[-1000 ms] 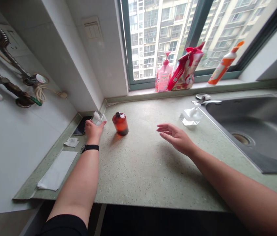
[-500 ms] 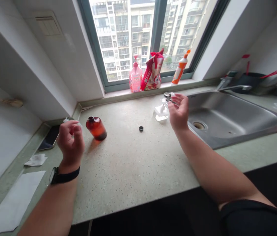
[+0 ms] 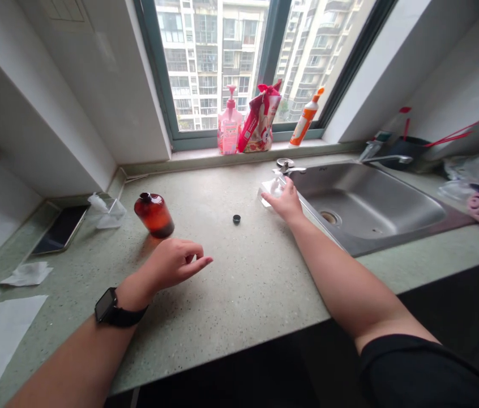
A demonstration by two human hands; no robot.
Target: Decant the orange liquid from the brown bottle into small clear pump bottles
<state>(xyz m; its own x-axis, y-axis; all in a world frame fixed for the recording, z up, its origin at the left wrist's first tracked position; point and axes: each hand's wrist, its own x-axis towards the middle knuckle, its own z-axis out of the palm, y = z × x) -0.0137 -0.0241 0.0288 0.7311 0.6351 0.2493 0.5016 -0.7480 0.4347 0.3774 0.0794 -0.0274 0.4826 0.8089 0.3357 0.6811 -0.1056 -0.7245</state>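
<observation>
My right hand [image 3: 285, 203] reaches over a small clear box [image 3: 265, 196] with something white in it, beside the sink. Its thumb lies at the box's front and the other fingers curve round the right side, partly hiding it. My left hand [image 3: 178, 262], with a black watch on the wrist, hovers over the counter with nothing in it, thumb and index finger apart. Behind that hand stands an amber bottle [image 3: 154, 215], uncapped. A small black cap [image 3: 236, 219] lies between the two hands. Further left is another clear box [image 3: 111, 214] with white crumpled material.
A steel sink [image 3: 375, 198] with a tap [image 3: 386, 158] is at right. Small metal items [image 3: 285, 166] lie by its corner. A pink pump bottle [image 3: 229, 127], a red bag [image 3: 260, 122] and an orange-white bottle [image 3: 305, 122] line the sill. A phone [image 3: 61, 229] and paper [image 3: 10, 334] are left.
My left hand has moved right and nearer to me, away from the left clear box. My right hand has come down around the right box. The view has shifted slightly.
</observation>
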